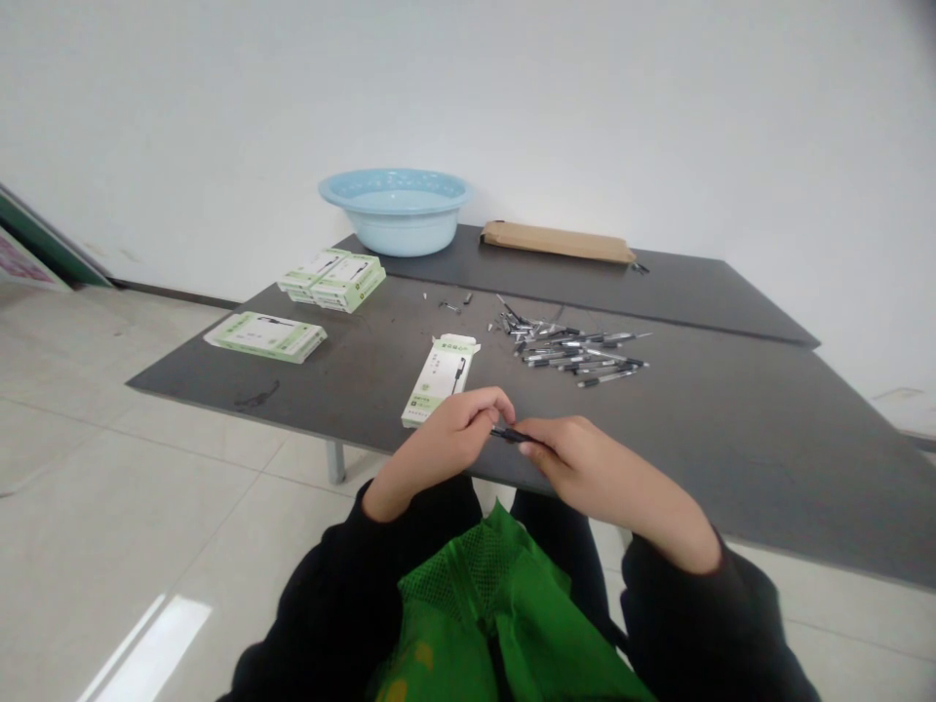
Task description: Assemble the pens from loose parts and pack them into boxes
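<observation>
Black pen [510, 435], near side of table [760, 458]: left hand [462, 429] and right hand [577, 456] both clamped on it. Box [437, 378], farther left; loose pens [585, 355], farther right.

We observe bright, even light with soft, faint shadows. At 8 o'clock, we note strong glare on the floor [182, 468]. At 2 o'clock, the corner of the wall [658, 117] darkens. We find wide-angle stretching toward the edges. At 3 o'clock, softness merges fine detail on the pens [614, 357].
</observation>
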A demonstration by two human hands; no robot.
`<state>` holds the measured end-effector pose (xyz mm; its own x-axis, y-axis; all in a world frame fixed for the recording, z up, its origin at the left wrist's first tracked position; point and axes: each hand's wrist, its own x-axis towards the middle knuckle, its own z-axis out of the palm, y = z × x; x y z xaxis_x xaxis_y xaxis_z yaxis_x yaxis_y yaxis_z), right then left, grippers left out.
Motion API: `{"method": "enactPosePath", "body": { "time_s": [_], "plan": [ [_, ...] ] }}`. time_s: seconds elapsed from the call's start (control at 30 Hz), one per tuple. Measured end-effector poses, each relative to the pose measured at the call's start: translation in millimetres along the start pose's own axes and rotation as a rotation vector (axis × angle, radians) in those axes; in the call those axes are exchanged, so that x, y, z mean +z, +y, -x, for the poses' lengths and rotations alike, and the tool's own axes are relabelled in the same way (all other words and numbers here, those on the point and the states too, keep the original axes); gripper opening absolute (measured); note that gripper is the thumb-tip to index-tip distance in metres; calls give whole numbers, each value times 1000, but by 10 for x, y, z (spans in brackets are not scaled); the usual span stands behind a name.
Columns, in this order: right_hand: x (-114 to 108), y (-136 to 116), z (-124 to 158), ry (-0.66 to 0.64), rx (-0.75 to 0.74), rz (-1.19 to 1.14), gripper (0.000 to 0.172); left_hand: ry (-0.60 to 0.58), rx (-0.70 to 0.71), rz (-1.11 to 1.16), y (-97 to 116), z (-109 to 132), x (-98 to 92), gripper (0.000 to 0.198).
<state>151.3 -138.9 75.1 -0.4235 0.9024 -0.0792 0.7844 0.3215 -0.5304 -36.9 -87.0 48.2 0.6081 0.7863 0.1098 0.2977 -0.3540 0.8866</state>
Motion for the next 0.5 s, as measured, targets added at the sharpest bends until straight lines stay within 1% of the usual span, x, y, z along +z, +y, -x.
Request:
{"method": "enactPosePath", "body": {
  "time_s": [0.1,0.2,0.3,0.5],
  "plan": [
    [2,1,-5,21,-5,106,21,32,26,-97,54,-32,43,25],
    [2,-8,-3,49,-49,159,20,72,20,-110,80,-56,88,26],
    [47,-19,7,74,-83,160,20,104,11,-104,109,-65,106,26],
    [195,-7,38,169,-84,110,20,115,-45,-154,196,-86,102,24]
  ]
}}
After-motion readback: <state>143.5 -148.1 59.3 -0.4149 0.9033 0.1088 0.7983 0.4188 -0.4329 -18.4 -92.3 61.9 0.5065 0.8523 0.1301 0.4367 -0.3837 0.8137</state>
